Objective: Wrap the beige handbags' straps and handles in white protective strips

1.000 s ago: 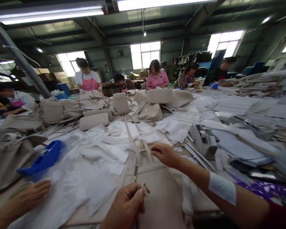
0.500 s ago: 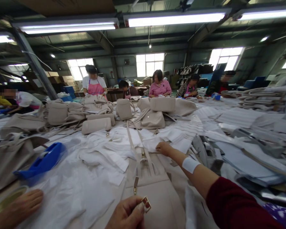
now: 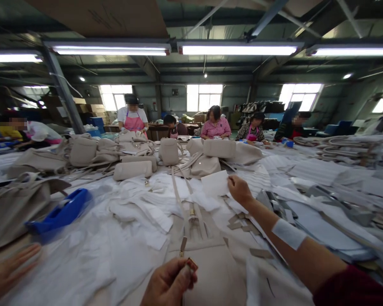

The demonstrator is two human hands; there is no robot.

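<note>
My left hand is at the bottom middle, closed on a small metal buckle pinched at its fingertips. It hovers over a beige bag that lies flat before me, its straps running away up the table. My right hand reaches far forward and pinches a white paper sheet, lifted off the heap of white papers. A white band wraps my right forearm.
Another person's hand, blurred, rests at the bottom left. A blue tape dispenser lies to the left. Beige bags pile up at mid-table, grey card pieces to the right. Several workers sit along the far side.
My right hand went forward and to the right, pinched a white sheet and lifted it. The view tilted up. The hand at bottom left slid back. My left hand kept the buckle.
</note>
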